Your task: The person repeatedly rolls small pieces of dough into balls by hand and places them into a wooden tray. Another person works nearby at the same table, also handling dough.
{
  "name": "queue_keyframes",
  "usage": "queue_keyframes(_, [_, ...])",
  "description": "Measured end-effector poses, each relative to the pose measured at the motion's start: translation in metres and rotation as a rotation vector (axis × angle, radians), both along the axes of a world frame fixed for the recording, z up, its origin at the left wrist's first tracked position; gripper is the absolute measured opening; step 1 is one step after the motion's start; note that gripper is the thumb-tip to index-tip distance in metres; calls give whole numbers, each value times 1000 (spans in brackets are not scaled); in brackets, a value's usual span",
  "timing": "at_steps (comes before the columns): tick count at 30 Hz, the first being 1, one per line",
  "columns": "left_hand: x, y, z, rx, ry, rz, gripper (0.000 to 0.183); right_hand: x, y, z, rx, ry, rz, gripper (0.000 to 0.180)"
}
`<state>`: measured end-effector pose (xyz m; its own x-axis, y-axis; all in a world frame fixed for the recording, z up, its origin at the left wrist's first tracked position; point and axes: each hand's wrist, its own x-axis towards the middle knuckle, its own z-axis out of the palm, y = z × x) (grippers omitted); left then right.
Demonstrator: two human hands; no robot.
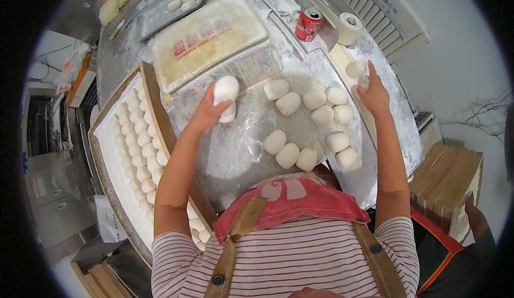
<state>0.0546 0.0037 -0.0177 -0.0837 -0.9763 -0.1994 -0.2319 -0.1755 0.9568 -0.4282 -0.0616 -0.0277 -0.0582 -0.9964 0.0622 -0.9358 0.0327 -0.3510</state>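
Note:
My left hand (209,111) grips a smooth white dough piece (227,88), and a second dough piece (228,113) shows under the thumb. My right hand (376,95) is at the right side of the metal worktop (249,153), thumb and forefinger apart. Just left of its fingers is a slightly blurred dough ball (355,69); whether they touch is unclear. Between my hands lie several rounded dough pieces in small groups, such as a pair (288,104), a cluster (322,115) and a front row (287,156).
A wooden-framed tray (148,77) with rows of dough balls stands at left. Beyond are a floury lidded box (209,37), a metal tray (160,19), a red drink can (309,24) and a white roll (350,29). Another person's hand (476,217) touches stacked wooden trays (445,181).

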Motion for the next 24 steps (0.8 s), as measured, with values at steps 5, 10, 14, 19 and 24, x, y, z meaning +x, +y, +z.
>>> queue_keyframes(5, [44,-37,49,-126,-10,93,73,24,-20,0,148,164,-8,63])
queue_keyframes(10, [85,-122,76,-639,-821,-68,71,46,-4,25,-8,37,69,52])
queue_keyframes(14, [80,-143,72,-437,-1096,-204,75,124,28,36,-102,-198,291,49])
queue_keyframes(19, [60,-112,83,-562,-1196,-157,84,225,56,18,204,-399,672,38])
queue_keyframes(24, [42,-59,90,-784,-925,-370,86,231,66,10,172,-301,596,32])
